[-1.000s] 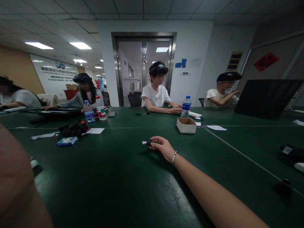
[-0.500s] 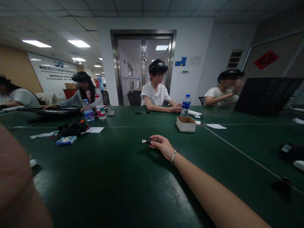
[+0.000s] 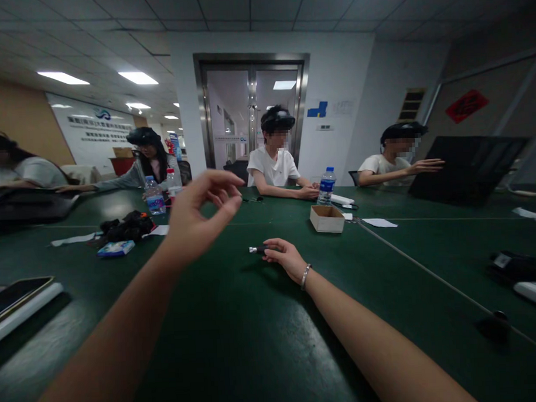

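My right hand [image 3: 286, 258] reaches out over the green table [image 3: 237, 319], its fingers closed around a short black rod with a silver metal end [image 3: 255, 249]. The silver end points left; the fingers cover the rest of the rod. Up and to the left, my left hand [image 3: 202, 212] is raised in the air with fingers curved and thumb held apart. It grips nothing, and a gap separates it from the rod.
A small open box [image 3: 327, 220] and a water bottle [image 3: 326, 186] stand beyond my right hand. Black cables [image 3: 125, 227] and a blue packet [image 3: 115, 248] lie at left, a phone [image 3: 23, 300] nearer. Several people sit across the table; one touches a black panel [image 3: 469, 167].
My left hand has swung from the near left edge up toward the middle, uncovering the phone. My right hand stays put with the rod. At far right, a person's hand has moved onto the black panel.
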{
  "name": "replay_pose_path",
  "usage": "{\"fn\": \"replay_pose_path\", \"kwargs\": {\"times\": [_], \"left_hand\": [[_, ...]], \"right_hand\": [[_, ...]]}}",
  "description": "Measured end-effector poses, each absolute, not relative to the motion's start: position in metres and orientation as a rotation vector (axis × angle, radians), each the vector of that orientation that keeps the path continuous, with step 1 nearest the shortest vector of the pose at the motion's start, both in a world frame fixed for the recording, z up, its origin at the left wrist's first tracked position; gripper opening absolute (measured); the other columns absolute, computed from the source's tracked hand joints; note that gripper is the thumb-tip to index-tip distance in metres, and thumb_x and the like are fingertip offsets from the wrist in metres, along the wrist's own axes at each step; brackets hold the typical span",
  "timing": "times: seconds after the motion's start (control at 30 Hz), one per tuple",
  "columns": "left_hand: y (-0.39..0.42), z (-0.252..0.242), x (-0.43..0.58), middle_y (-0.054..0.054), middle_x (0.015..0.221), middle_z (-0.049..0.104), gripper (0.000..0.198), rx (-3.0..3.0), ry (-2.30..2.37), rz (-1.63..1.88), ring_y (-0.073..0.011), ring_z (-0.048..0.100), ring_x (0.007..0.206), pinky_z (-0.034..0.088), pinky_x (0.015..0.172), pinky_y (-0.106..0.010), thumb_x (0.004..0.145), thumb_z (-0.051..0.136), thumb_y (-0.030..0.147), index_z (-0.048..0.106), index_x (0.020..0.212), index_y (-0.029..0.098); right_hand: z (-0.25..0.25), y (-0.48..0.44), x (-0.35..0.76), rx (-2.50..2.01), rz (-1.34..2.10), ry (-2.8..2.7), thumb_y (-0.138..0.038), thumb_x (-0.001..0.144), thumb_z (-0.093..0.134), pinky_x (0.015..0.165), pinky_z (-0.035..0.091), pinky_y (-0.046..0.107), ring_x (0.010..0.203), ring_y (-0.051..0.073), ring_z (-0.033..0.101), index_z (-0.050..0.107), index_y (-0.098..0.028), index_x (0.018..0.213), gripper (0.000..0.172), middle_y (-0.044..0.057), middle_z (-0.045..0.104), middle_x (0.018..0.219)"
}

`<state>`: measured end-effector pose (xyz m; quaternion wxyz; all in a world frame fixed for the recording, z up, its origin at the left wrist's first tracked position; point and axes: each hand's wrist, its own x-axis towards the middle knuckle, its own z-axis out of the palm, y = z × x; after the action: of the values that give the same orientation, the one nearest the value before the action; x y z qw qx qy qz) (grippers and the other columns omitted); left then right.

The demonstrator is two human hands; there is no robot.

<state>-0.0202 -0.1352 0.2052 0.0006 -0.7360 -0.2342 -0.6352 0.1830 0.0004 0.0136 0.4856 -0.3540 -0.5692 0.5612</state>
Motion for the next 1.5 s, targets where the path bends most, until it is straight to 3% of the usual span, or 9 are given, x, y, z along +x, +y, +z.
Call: {"fn": "replay_pose_path", "kwargs": {"times": [0.13,0.27,0.37,0.67,0.83,1.0,1.17,1.33,1.5], "left_hand": [[-0.071,0.135,-0.004,-0.004,0.095,0.058,0.027,-2.517,-1.321,-1.653,-0.0154,0.055,0.080,0.045,0.065,-0.028,0.074,0.058,0.027,0.057,0.099,0.020],[-0.033,0.053,0.002,-0.006,0.094,0.059,0.030,-2.584,-1.776,-1.893,-0.0164,0.057,0.081,0.046,0.068,-0.028,0.076,0.054,0.032,0.055,0.103,0.017],[-0.028,0.027,0.001,-0.006,0.089,0.060,0.027,-2.625,-1.889,-2.021,-0.0168,0.057,0.081,0.046,0.071,-0.029,0.077,0.052,0.035,0.057,0.096,0.016],[-0.024,0.025,-0.004,-0.006,0.090,0.063,0.031,-2.840,-1.878,-1.966,-0.0161,0.058,0.080,0.046,0.076,-0.030,0.069,0.063,0.034,0.060,0.092,0.014],[-0.025,0.026,-0.003,-0.004,0.079,0.063,0.036,-2.769,-2.012,-1.828,-0.0153,0.057,0.073,0.044,0.069,-0.027,0.072,0.056,0.046,0.062,0.087,0.014],[-0.027,0.024,0.000,-0.003,0.067,0.059,0.049,-2.717,-2.087,-1.657,-0.0153,0.054,0.065,0.042,0.064,-0.027,0.080,0.035,0.057,0.060,0.075,0.015],[-0.028,0.022,0.002,-0.002,0.084,0.059,0.035,-2.775,-1.910,-1.740,-0.0144,0.055,0.075,0.043,0.070,-0.026,0.075,0.051,0.046,0.054,0.097,0.018],[-0.030,0.023,0.001,-0.001,0.077,0.059,0.029,-2.831,-1.874,-1.695,-0.0146,0.056,0.073,0.043,0.069,-0.026,0.078,0.047,0.043,0.054,0.092,0.019],[-0.030,0.024,0.001,0.000,0.069,0.059,0.039,-2.768,-1.946,-1.567,-0.0146,0.055,0.066,0.041,0.065,-0.026,0.080,0.038,0.053,0.056,0.079,0.018]], "right_hand": [[0.015,-0.002,0.182,-0.866,1.342,-1.392,-0.023,0.061,0.071,0.063,0.049,0.025,0.067,0.011,0.063,0.060,-0.017,0.094,0.035,0.003,0.062,0.087],[0.018,-0.004,0.178,-0.887,1.298,-1.418,-0.021,0.061,0.070,0.063,0.048,0.025,0.064,0.010,0.062,0.061,-0.016,0.091,0.031,0.002,0.061,0.086],[0.020,-0.006,0.177,-0.904,1.276,-1.447,-0.019,0.061,0.068,0.063,0.048,0.026,0.064,0.010,0.062,0.061,-0.016,0.089,0.029,0.002,0.062,0.087],[0.021,-0.007,0.177,-0.898,1.289,-1.413,-0.020,0.060,0.068,0.061,0.047,0.026,0.061,0.010,0.061,0.059,-0.016,0.088,0.029,0.002,0.062,0.083],[0.020,-0.006,0.178,-0.907,1.290,-1.421,-0.021,0.060,0.068,0.063,0.047,0.027,0.062,0.010,0.061,0.059,-0.016,0.089,0.031,0.002,0.062,0.086],[0.021,-0.007,0.178,-0.908,1.285,-1.422,-0.020,0.061,0.068,0.062,0.047,0.027,0.063,0.010,0.061,0.060,-0.016,0.089,0.029,0.002,0.062,0.085],[0.021,-0.007,0.177,-0.899,1.295,-1.418,-0.021,0.061,0.068,0.063,0.047,0.027,0.063,0.011,0.061,0.059,-0.016,0.089,0.030,0.002,0.062,0.085],[0.021,-0.008,0.178,-0.899,1.302,-1.406,-0.020,0.061,0.068,0.063,0.048,0.027,0.063,0.010,0.061,0.059,-0.016,0.089,0.030,0.002,0.062,0.086],[0.023,-0.009,0.178,-0.904,1.306,-1.415,-0.020,0.061,0.068,0.063,0.048,0.027,0.063,0.010,0.062,0.059,-0.016,0.089,0.030,0.002,0.061,0.087]]}}
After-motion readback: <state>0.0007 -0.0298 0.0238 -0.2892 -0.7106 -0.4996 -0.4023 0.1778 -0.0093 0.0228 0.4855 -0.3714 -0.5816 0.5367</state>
